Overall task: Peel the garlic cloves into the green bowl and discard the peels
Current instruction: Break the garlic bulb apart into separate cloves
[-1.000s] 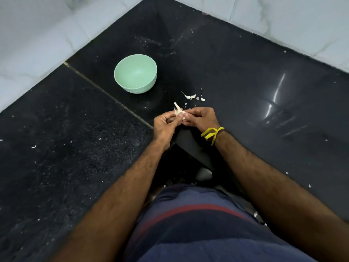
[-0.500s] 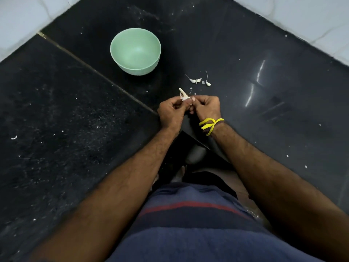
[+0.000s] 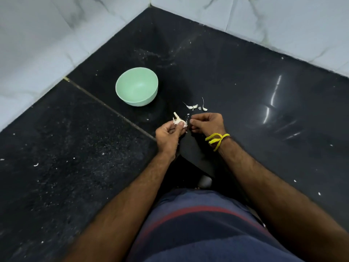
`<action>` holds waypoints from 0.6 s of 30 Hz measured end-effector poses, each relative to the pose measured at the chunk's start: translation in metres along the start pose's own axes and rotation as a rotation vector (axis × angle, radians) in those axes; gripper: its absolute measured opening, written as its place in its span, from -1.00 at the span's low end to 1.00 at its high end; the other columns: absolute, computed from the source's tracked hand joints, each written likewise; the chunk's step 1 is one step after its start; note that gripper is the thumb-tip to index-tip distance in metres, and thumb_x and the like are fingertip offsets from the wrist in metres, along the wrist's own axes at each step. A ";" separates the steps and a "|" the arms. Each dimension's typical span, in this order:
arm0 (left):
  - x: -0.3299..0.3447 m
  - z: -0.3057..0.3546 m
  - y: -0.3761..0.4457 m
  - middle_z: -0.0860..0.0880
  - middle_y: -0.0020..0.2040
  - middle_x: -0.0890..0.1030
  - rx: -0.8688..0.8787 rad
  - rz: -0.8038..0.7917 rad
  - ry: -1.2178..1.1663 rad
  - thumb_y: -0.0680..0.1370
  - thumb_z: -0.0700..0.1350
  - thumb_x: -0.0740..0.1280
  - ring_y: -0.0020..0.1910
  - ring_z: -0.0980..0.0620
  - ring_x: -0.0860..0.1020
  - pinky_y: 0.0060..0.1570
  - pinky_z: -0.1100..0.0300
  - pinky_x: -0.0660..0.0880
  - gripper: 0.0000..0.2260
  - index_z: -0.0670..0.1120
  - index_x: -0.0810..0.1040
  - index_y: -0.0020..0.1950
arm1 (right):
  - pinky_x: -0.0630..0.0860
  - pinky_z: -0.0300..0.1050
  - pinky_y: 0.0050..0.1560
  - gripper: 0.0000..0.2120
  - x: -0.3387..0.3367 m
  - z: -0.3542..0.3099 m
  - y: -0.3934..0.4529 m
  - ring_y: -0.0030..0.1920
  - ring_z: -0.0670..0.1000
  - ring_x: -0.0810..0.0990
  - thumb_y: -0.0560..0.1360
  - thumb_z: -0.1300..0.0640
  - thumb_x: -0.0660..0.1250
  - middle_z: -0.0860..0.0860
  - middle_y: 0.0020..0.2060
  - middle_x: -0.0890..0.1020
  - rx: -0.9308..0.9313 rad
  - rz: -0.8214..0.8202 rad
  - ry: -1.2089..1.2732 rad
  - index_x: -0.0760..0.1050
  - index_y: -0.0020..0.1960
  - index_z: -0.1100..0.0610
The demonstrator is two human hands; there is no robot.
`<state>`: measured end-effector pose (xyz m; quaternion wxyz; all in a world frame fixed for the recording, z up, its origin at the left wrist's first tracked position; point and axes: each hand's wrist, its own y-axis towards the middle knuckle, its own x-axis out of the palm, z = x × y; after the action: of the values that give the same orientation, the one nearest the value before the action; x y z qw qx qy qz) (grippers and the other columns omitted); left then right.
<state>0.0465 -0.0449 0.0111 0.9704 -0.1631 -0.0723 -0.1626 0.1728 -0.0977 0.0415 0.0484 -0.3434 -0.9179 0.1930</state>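
No brand, label or writing can be read anywhere in view. The black stone surface (image 3: 245,91) fills most of the scene, meeting pale marble wall tiles (image 3: 37,44) in a corner at the top; a thin seam (image 3: 105,105) crosses it diagonally, and white specks lie scattered over it. A dark blue shirt with a red stripe (image 3: 198,229) fills the bottom edge. The green bowl (image 3: 136,86) stands upright on the surface left of centre, well apart from the hands, with nothing visible inside. The left hand (image 3: 169,136) grips a garlic clove (image 3: 178,121) between thumb and curled fingers, its loose skin sticking up. The right hand (image 3: 206,124), with a yellow thread (image 3: 217,139) tied at the wrist, sits just beside it, fingers curled with the tips pinched together near the clove; whether they hold a scrap of peel cannot be told. Small garlic pieces (image 3: 196,107) lie on the surface just beyond the right hand, between it and the bowl.
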 end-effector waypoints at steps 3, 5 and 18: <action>0.003 0.002 -0.001 0.03 -0.26 0.71 -0.003 0.047 0.012 0.57 -0.33 0.39 -0.25 0.17 0.66 -0.12 0.29 0.63 -0.94 -0.23 0.64 0.02 | 0.61 -0.18 -0.38 -0.94 -0.009 -0.001 0.009 -0.41 -0.04 0.58 0.50 0.31 0.42 0.10 -0.33 0.61 -0.009 -0.023 -0.090 0.61 -0.05 0.32; 0.005 0.004 0.000 0.02 -0.25 0.70 0.005 0.070 0.039 0.57 -0.32 0.40 -0.26 0.16 0.66 -0.13 0.28 0.64 -0.92 -0.26 0.64 0.05 | 0.61 -0.13 -0.39 -0.88 -0.010 0.000 0.013 -0.41 -0.01 0.58 0.55 0.31 0.35 0.09 -0.37 0.59 -0.028 -0.004 -0.143 0.58 -0.16 0.24; 0.002 0.009 0.010 -0.07 -0.12 0.73 -0.043 0.027 0.071 0.57 -0.34 0.39 -0.13 0.06 0.71 -0.03 0.29 0.62 -0.79 -0.36 0.61 0.19 | 0.66 0.07 -0.12 -0.72 -0.023 -0.021 0.046 -0.30 0.04 0.68 0.49 0.19 0.38 -0.04 -0.37 0.66 -0.202 0.149 -0.426 0.53 -0.36 -0.06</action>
<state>0.0508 -0.0332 0.0174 0.9708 -0.1790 -0.0322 -0.1567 0.2234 -0.0742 0.0439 -0.1950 -0.3647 -0.8942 0.1714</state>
